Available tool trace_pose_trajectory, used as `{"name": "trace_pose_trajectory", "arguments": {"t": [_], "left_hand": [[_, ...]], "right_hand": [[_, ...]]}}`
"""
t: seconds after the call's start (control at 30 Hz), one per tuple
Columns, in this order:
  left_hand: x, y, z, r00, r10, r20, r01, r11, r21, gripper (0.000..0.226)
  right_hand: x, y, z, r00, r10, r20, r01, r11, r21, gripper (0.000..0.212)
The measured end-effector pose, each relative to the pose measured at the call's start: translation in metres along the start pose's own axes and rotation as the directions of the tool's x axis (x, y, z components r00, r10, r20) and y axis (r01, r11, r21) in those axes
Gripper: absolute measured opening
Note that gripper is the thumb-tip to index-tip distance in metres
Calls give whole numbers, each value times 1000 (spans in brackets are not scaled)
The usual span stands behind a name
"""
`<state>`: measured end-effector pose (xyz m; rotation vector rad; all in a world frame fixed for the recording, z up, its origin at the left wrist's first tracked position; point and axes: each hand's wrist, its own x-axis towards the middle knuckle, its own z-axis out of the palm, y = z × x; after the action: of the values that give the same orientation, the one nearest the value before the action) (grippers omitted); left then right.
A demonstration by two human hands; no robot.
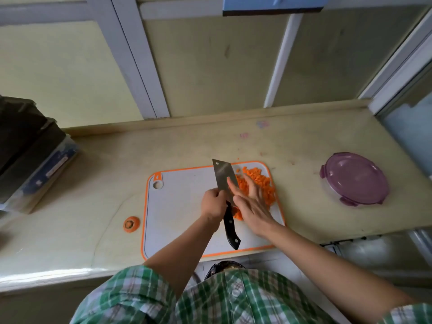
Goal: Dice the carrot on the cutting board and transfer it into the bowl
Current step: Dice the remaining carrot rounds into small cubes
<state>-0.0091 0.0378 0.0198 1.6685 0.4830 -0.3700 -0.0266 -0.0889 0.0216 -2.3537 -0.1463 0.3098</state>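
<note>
Closest to the camera, a green-and-white plaid shirt (210, 298) fills the bottom edge, with both bare forearms reaching out from it over the pale yellow countertop (93, 174). At the far left of the counter sits a dark boxy stack over a clear plastic bin (35, 160). Nearer the middle, a round orange carrot-top stub (131, 224) lies on the counter just beside the left edge of the white plastic cutting board with an orange rim (177, 206). Over the board, the left hand (211, 203) has its fingers curled round the steel cleaver with a black riveted handle (224, 178), gripping where blade meets handle; the blade points away from the person. Just to its right, the right hand (251, 202) has its fingers straight and spread, lying against the blade's side and over the heap of small orange carrot dice (259, 181), which sits at the board's far right corner. Well apart to the right stands a round clear container with a purple clip-on lid (354, 178), closed.
</note>
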Motion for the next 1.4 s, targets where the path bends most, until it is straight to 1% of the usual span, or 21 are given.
{"name": "trace_pose_trajectory", "arguments": {"t": [0.17, 0.27, 0.37, 0.4, 0.5, 0.53, 0.57, 0.67, 0.7, 0.77, 0.8, 0.83, 0.9, 0.97, 1.07, 1.1, 1.17, 1.2, 1.3, 1.37, 1.4], "left_hand": [[-5, 4, 4, 1000, 9, -30, -10, 999, -44, 29], [-7, 4, -1, 998, -15, -55, 12, 999, -39, 25], [-7, 2, -6, 997, -12, -82, 11, 1000, -8, 25], [-8, 2, -8, 996, -14, -89, 13, 1000, -8, 25], [-8, 6, -12, 996, -15, -93, 11, 999, -36, 24], [-10, 8, -12, 996, -11, -88, 8, 999, -44, 24], [-10, 10, -12, 996, -5, -85, 2, 999, -42, 24], [-13, 12, -14, 996, 26, -87, -27, 1000, -3, 25], [-13, 12, -14, 995, 42, -89, -41, 999, 12, 26], [-12, 11, -14, 992, 83, -96, -76, 995, 68, 28], [-13, 11, -13, 989, 114, -96, -102, 988, 114, 29], [-14, 12, -10, 985, 153, -85, -137, 975, 176, 30], [-17, 13, -3, 967, 251, -36, -219, 898, 383, 28], [-21, 12, 4, 940, 339, 21, -287, 758, 587, 24], [-23, 12, 5, 904, 409, 124, -394, 686, 612, 25], [-21, 12, 4, 891, 424, 162, -432, 680, 593, 25], [-19, 11, 1, 875, 436, 210, -473, 678, 563, 26], [-19, 9, 0, 867, 455, 205, -483, 662, 573, 29], [-16, 2, 0, 816, 544, 198, -511, 516, 688, 53], [-13, -1, 5, 805, 533, 261, -514, 406, 756, 63], [-12, -1, 7, 818, 506, 274, -497, 383, 779, 66]], "right_hand": [[11, 0, 16, 998, 59, 26, -55, 990, -126, 58], [15, 6, 16, 985, 161, 60, -149, 975, -165, 60], [20, 11, 9, 959, 269, 95, -242, 943, -229, 52], [21, 10, 8, 962, 259, 90, -233, 945, -230, 51], [20, 1, 10, 991, 93, 101, -73, 980, -184, 47], [20, 0, 12, 991, 70, 114, -48, 982, -183, 46], [22, 1, 13, 989, 91, 119, -66, 978, -196, 46], [24, 1, 8, 965, 260, 47, -243, 945, -220, 52], [23, 2, 6, 968, 251, -7, -246, 946, -213, 52], [24, -1, 3, 983, 158, -90, -167, 981, -94, 51], [24, -5, 1, 987, 142, -77, -139, 989, 41, 50], [25, -10, 0, 988, 152, -14, -146, 968, 203, 50], [28, -19, 2, 977, 175, 121, -212, 849, 484, 54], [30, -21, 4, 955, 253, 155, -294, 733, 613, 47], [30, -16, 1, 934, 349, 81, -294, 617, 730, 15], [30, -11, 0, 922, 383, 62, -291, 577, 763, 11], [29, -5, -5, 893, 447, 57, -300, 496, 815, 20], [30, -2, -8, 884, 464, 51, -303, 487, 819, 24], [30, 8, -12, 874, 482, 68, -325, 474, 819, 27], [28, 9, -14, 873, 476, 109, -331, 411, 849, 27], [26, 9, -16, 871, 475, 121, -334, 394, 856, 26]]}}
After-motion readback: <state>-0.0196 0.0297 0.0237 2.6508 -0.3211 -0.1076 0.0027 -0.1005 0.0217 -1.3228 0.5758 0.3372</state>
